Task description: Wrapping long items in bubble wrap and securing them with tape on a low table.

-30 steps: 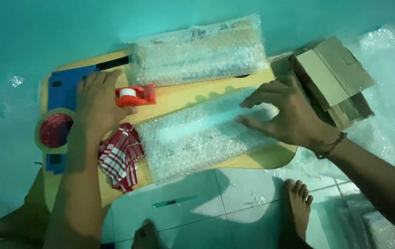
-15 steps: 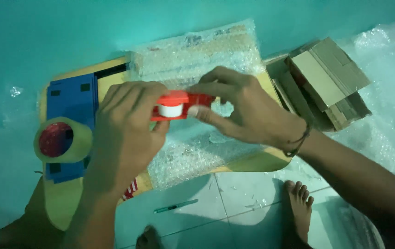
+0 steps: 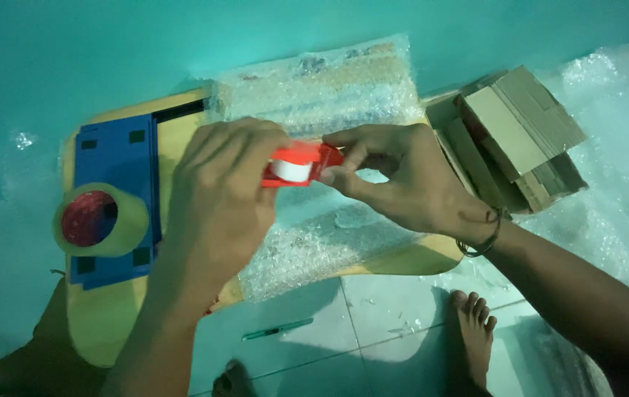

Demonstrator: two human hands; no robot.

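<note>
My left hand [image 3: 219, 206] and my right hand [image 3: 403, 184] both hold a small red tape dispenser [image 3: 296, 165] with a white roll in it, raised above a low wooden table [image 3: 109, 323]. My left hand grips its left end; my right fingers pinch its right end. Under my hands lies a bubble-wrapped bundle [image 3: 314, 246] on the table's near side. A second bubble-wrapped bundle [image 3: 322, 88] lies at the table's far side.
A large roll of clear tape with a red core [image 3: 98, 220] stands on a blue board [image 3: 120, 184] at the table's left. Folded cardboard boxes [image 3: 516, 136] are stacked at the right, by loose bubble wrap [image 3: 616, 191]. A green pen [image 3: 278, 330] and my bare foot [image 3: 476, 331] are on the tiled floor.
My left hand lifted the red dispenser off the table. My right hand left the bubble-wrapped bundle and took the dispenser's other end. The checked cloth is now hidden under my left arm.
</note>
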